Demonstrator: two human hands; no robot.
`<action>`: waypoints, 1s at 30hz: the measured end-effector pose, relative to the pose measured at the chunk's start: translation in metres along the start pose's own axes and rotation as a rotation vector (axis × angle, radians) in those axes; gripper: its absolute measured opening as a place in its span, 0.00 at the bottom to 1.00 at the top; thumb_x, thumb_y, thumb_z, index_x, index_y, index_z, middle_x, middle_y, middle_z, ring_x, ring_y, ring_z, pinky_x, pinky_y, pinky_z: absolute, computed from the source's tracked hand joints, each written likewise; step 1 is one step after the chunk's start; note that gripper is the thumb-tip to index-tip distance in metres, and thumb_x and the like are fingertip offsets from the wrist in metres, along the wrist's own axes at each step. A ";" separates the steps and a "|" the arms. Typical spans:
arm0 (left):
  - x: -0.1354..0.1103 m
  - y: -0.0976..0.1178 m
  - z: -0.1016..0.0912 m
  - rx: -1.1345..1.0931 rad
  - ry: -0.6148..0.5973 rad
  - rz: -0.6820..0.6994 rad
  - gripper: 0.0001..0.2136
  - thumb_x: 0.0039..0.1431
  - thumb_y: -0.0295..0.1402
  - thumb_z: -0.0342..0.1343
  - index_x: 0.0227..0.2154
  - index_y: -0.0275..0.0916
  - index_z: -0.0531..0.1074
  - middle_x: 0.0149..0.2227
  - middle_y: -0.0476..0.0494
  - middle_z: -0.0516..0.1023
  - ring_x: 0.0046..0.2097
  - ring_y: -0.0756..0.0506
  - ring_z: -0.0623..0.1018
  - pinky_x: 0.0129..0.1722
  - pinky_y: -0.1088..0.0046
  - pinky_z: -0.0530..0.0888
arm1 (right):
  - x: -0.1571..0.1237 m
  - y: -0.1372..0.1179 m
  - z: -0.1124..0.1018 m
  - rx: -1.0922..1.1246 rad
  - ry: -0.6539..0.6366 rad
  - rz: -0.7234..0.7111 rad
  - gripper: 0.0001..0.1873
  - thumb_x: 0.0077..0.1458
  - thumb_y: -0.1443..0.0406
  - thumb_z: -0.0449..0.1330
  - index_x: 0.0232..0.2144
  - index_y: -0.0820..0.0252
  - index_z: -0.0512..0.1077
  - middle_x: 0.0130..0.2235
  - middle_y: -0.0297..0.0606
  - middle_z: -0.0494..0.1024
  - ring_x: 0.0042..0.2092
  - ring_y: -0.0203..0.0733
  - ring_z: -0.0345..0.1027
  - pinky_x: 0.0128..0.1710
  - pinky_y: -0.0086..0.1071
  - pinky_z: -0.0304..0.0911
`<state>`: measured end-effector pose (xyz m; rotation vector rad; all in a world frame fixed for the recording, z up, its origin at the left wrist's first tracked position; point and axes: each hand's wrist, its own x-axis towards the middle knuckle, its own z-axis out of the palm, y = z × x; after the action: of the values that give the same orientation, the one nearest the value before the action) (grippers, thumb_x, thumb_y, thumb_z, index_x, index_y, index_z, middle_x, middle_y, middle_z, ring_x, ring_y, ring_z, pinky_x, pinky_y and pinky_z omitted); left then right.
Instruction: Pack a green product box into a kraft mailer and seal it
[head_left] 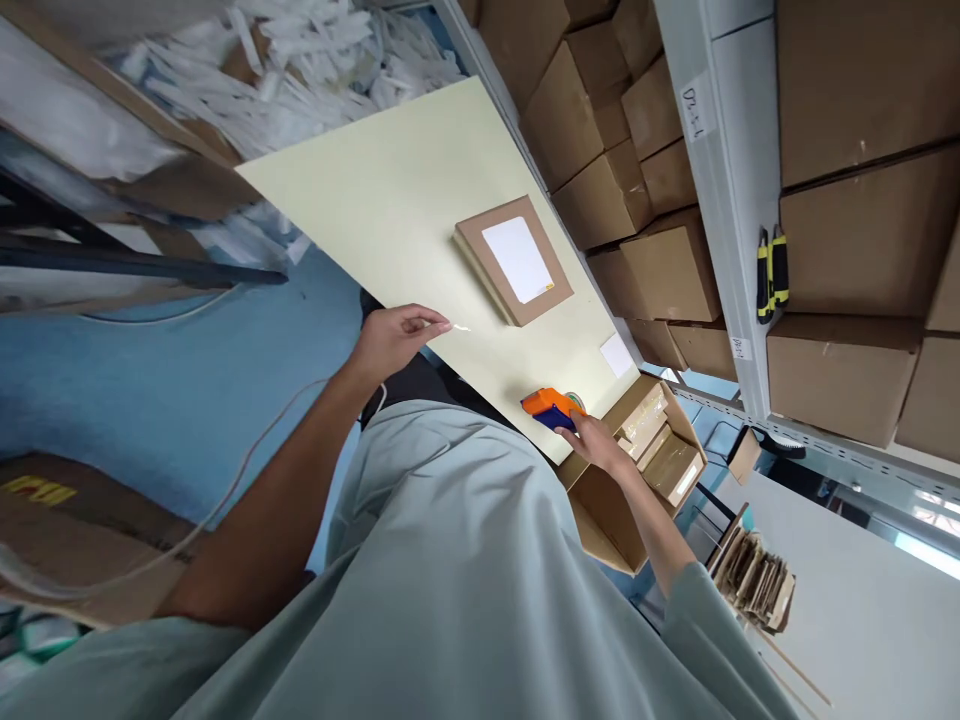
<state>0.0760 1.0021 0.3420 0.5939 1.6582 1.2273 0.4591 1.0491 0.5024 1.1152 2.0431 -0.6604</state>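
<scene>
My left hand (396, 342) is over the near edge of the cream tabletop (360, 190), thumb and forefinger pinched on a small shiny whitish strip (462, 328) that looks like tape. In my right hand (596, 442) is an orange and blue tape dispenser (549, 404), close to the table's near right edge. Behind it a roundish greenish edge shows, perhaps a tape roll. Between and beyond my hands, a flat brown cardboard box (487, 245) lies on the table with a white label (519, 258) on top. Neither hand touches this box.
An open carton (611, 515) holding taped boxes (670, 465) stands at the table's right end. A white paper (616, 355) lies near that end. Shelves with cartons (600, 190) line the far side; two utility knives (772, 275) hang on the frame. White scraps (322, 70) fill the upper left.
</scene>
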 end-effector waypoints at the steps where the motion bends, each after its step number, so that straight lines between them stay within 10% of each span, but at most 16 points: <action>1: 0.008 -0.004 0.000 -0.011 -0.012 0.004 0.19 0.54 0.55 0.74 0.34 0.45 0.85 0.31 0.43 0.85 0.35 0.42 0.79 0.36 0.66 0.78 | 0.005 0.002 0.008 -0.001 0.026 0.036 0.16 0.83 0.50 0.58 0.48 0.55 0.73 0.38 0.40 0.84 0.39 0.51 0.83 0.39 0.37 0.73; 13: 0.074 -0.019 0.057 -0.089 -0.062 0.095 0.19 0.57 0.53 0.75 0.34 0.41 0.83 0.37 0.41 0.86 0.38 0.43 0.80 0.41 0.65 0.77 | 0.074 -0.012 0.077 -0.044 0.292 0.320 0.17 0.84 0.59 0.53 0.62 0.64 0.73 0.53 0.54 0.87 0.52 0.51 0.86 0.52 0.38 0.81; 23: 0.062 -0.008 0.105 -0.105 0.160 0.034 0.07 0.64 0.36 0.67 0.40 0.40 0.86 0.45 0.40 0.86 0.43 0.43 0.85 0.50 0.65 0.84 | 0.081 -0.028 0.088 -0.112 0.303 0.428 0.23 0.85 0.59 0.48 0.63 0.69 0.75 0.57 0.62 0.87 0.59 0.54 0.85 0.59 0.41 0.80; 30: 0.060 -0.006 0.126 -0.231 0.333 -0.037 0.41 0.71 0.43 0.64 0.82 0.40 0.59 0.79 0.20 0.66 0.61 0.33 0.87 0.63 0.55 0.85 | 0.082 -0.043 0.086 -0.103 0.285 0.443 0.22 0.85 0.58 0.53 0.63 0.68 0.77 0.63 0.64 0.86 0.61 0.54 0.86 0.63 0.41 0.80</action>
<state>0.1637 1.1047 0.3074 0.2225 1.7531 1.5274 0.4196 1.0078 0.3892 1.6041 1.9316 -0.1795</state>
